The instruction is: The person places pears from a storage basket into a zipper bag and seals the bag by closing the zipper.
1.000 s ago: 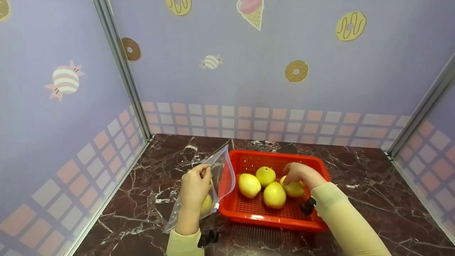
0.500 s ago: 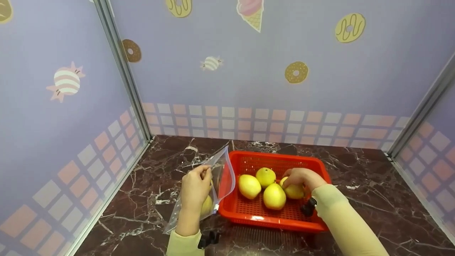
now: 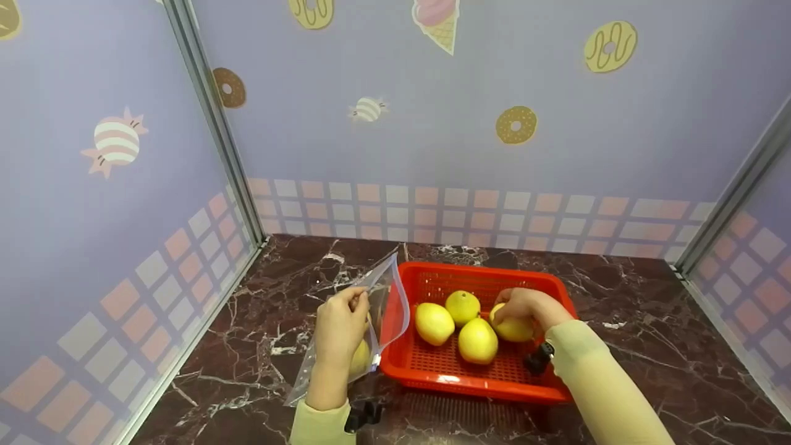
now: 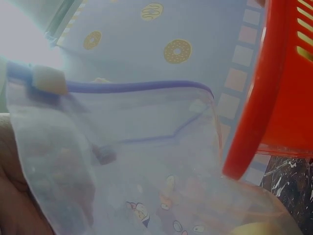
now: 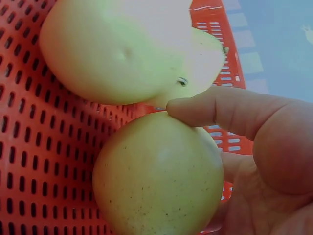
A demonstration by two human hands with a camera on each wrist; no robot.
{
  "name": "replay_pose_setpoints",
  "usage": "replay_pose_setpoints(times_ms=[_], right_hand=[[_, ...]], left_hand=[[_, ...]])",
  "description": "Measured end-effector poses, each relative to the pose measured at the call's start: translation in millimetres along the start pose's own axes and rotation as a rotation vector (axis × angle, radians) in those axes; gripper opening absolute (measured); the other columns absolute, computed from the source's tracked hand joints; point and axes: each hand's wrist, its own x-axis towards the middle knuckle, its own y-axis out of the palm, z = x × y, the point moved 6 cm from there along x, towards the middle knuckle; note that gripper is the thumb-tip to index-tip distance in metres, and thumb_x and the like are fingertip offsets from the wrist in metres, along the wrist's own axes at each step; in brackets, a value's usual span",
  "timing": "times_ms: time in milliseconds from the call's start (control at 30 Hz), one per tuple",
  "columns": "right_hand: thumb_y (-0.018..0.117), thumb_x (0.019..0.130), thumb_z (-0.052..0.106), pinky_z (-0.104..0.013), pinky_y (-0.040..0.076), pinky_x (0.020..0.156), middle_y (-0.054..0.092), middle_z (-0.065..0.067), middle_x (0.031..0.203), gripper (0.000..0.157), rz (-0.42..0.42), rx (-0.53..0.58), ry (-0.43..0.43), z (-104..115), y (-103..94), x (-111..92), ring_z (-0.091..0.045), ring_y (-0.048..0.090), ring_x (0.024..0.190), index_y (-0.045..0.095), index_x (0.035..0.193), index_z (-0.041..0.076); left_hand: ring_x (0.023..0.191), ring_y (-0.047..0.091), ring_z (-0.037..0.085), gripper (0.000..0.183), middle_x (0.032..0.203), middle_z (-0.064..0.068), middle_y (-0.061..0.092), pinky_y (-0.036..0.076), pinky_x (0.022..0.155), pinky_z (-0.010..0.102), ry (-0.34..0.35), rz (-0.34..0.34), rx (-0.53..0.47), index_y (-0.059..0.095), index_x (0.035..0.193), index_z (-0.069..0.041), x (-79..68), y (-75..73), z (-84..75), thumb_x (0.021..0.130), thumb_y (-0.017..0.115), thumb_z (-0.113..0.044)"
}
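Observation:
My left hand (image 3: 337, 327) pinches the rim of a clear zip bag (image 3: 393, 312) and holds its mouth open beside the basket. A yellow pear (image 3: 359, 358) shows inside the bag, partly behind the hand. The bag's purple zip edge (image 4: 142, 88) and pale slider (image 4: 49, 80) show in the left wrist view. Inside the red basket (image 3: 454, 383), my right hand (image 3: 530, 306) grips a yellow-green pear (image 5: 156, 176), thumb on top and fingers along its far side. Several more pears (image 3: 477, 341) lie just left of it.
The basket stands on a dark marbled tabletop (image 3: 247, 346), its left rim right at the bag's mouth. A patterned wall (image 3: 420, 154) closes off the back, with side panels (image 3: 123, 235) left and right.
The right hand's fingers have come down around the rightmost pear, which has shifted slightly to the right. The left hand and bag have stayed nearly still.

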Motion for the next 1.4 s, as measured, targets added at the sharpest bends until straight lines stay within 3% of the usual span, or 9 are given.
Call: replay_pose_setpoints(times_ms=[267,500,733,1167,1400], right_hand=[[0.075,0.086,0.029,-0.047,0.058,0.06,0.058,-0.018,0.122,0.04,-0.052,-0.039,-0.045,6.7,-12.3,-5.8,-0.031,0.061,0.092,0.063,0.121,0.012],[0.072,0.09,0.03,-0.042,0.059,0.062,0.054,-0.021,0.132,0.048,-0.088,0.08,-0.085,19.9,-22.3,-21.1,-0.03,0.061,0.094,0.057,0.131,0.012],[0.073,0.089,0.029,-0.037,0.058,0.058,0.054,-0.024,0.127,0.049,-0.141,0.12,-0.168,38.9,-26.3,-35.5,-0.025,0.062,0.084,0.057,0.131,0.011],[0.075,0.088,0.028,-0.032,0.054,0.052,0.059,-0.024,0.122,0.051,-0.234,0.15,-0.277,67.7,-17.4,-56.2,-0.022,0.065,0.074,0.057,0.134,0.014],[0.074,0.09,0.027,-0.032,0.054,0.053,0.06,-0.024,0.123,0.053,-0.259,0.183,-0.335,79.5,-8.4,-63.2,-0.024,0.065,0.08,0.055,0.138,0.014]], left_hand=[[0.06,0.055,0.013,0.017,0.067,0.0,0.064,0.049,0.061,0.034,-0.016,0.005,-0.001,0.081,0.102,-0.007,-0.5,0.5,0.9,0.093,0.068,-0.012],[0.061,0.057,0.015,0.017,0.067,0.001,0.065,0.051,0.063,0.035,-0.004,-0.004,-0.001,0.081,0.102,-0.006,-0.7,0.2,1.0,0.094,0.068,-0.013],[0.062,0.057,0.018,0.016,0.066,0.002,0.065,0.052,0.065,0.04,0.021,-0.027,0.006,0.08,0.101,-0.004,-1.0,-0.4,0.5,0.093,0.069,-0.011],[0.063,0.059,0.018,0.015,0.067,0.002,0.065,0.052,0.065,0.039,0.014,-0.028,0.002,0.081,0.101,-0.005,0.0,-1.4,-0.1,0.093,0.068,-0.01],[0.063,0.059,0.017,0.016,0.066,0.002,0.064,0.052,0.064,0.037,0.016,-0.025,0.005,0.08,0.101,-0.005,0.3,-1.4,0.1,0.093,0.068,-0.009]])
